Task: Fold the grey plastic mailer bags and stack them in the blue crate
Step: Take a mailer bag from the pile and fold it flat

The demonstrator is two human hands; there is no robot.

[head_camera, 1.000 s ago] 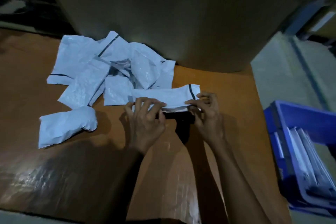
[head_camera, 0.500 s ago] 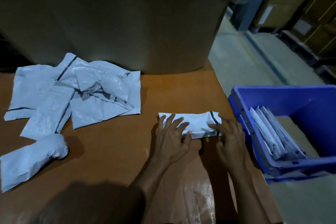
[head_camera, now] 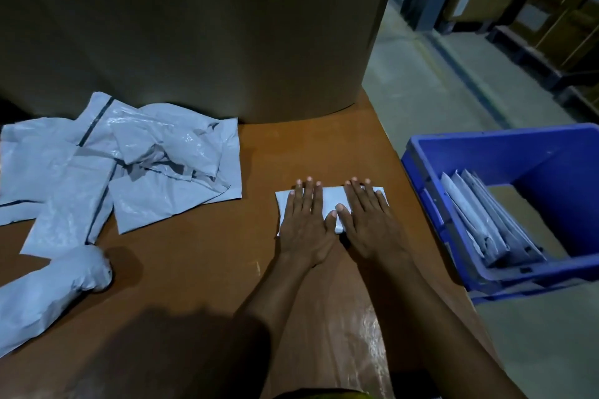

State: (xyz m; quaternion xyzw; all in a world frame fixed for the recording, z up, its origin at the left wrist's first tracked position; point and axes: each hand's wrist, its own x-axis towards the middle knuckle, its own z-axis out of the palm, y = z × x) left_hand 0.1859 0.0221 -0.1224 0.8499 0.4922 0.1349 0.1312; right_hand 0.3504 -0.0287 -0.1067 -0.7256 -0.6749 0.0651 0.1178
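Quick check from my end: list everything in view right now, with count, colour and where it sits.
folded mailer bag: one, grey, on the table under both hands
loose mailer bags: several, grey, overlapping at the table's far left; exact count unclear
bunched mailer bag: one, grey, near-left of the table
blue crate: one, beside the table's right edge
folded bags in the crate: several, grey, leaning on edge along its left wall
cardboard roll: one, brown, large, at the table's far side
table: one, brown
cartons: several, brown, on racks at far right
left hand: flat, pressing the folded bag's left part
right hand: flat, pressing its right part
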